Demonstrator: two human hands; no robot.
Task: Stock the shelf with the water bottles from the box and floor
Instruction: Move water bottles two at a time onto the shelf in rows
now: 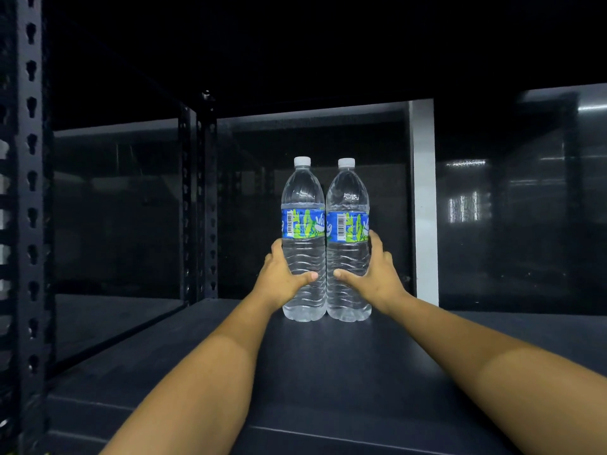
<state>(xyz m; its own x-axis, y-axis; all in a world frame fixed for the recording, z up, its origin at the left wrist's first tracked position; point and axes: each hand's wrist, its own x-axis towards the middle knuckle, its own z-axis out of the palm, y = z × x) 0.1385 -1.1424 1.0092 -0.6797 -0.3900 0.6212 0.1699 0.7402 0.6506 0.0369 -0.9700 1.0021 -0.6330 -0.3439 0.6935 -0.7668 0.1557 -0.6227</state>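
Two clear plastic water bottles with white caps and blue-green labels stand upright on the dark shelf board (328, 372), side by side and touching each other, far back on the board; the left bottle (303, 238) is held by the left hand (282, 274), and the right bottle (348, 241) is held by the right hand (377, 274). Each hand grips its bottle on the lower half, below the label; the thumb lies across the front and the fingers (374, 241) curl round the outer side, so both hands are closed on the bottles and not relaxed. The bottoms of the bottles seem to rest on the board, but I cannot tell for sure if the full weight is already on it.

The black metal upright with keyhole slots (31, 192) stands at the near left, and a second black upright (205, 198) is at the back; a white vertical post (425, 205) shows behind the right bottle; the back of the shelf is dark and reflective.

In my judgement the step in hand is the placing of this pair on the shelf. The next move calls for letting go gently, with both hands opening outwards, so that the tall bottles do not tip; then the hands should draw back and go for more bottles from the box or the floor, neither of which is in view.
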